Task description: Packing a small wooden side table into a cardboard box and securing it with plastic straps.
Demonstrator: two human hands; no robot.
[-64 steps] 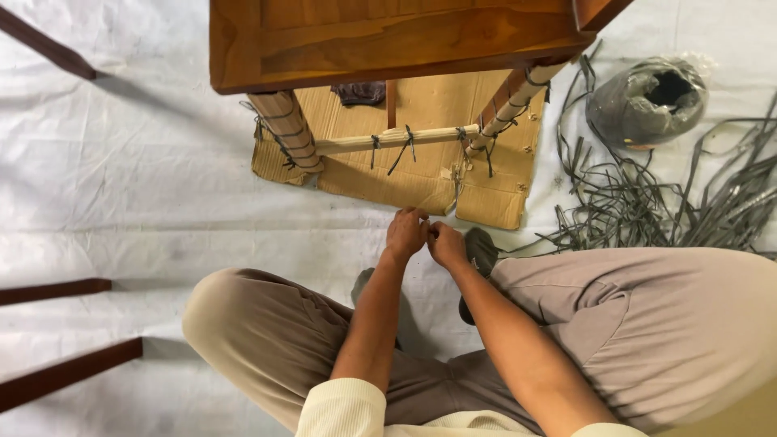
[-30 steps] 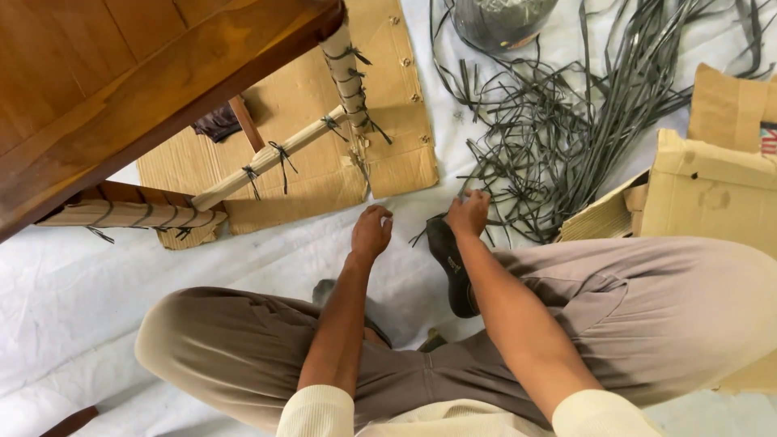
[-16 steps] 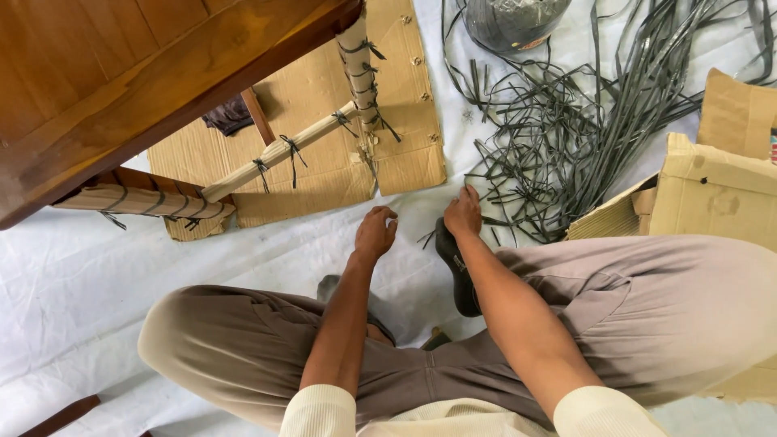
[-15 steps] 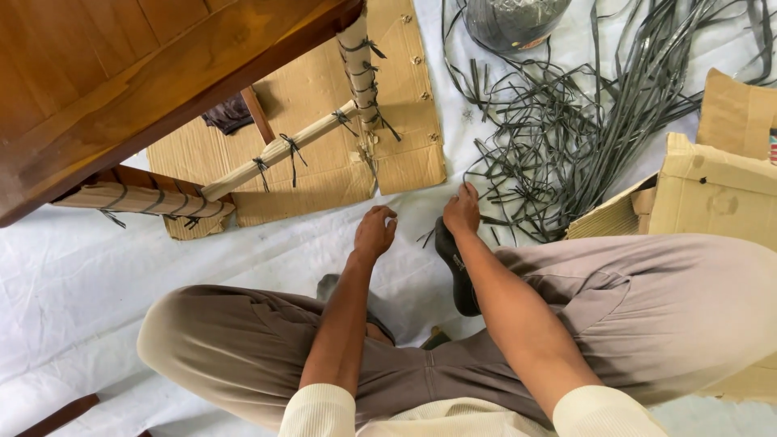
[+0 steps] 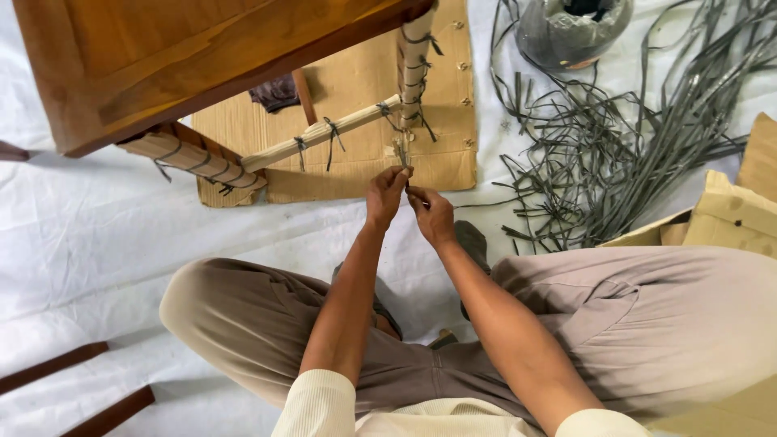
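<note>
The left hand (image 5: 385,194) and right hand (image 5: 431,215) are raised together, fingertips pinched on a thin grey strip (image 5: 404,162) that hangs by the paper-wrapped table leg (image 5: 414,61). To tie it well, it seems best to keep the strip taut and flat, pull evenly from both sides, and seat the knot snug against the wrapping. The strip looks narrow, dull grey and limp, like the loose pile of strips (image 5: 631,154) lying on the white floor sheet (image 5: 97,243).
</note>
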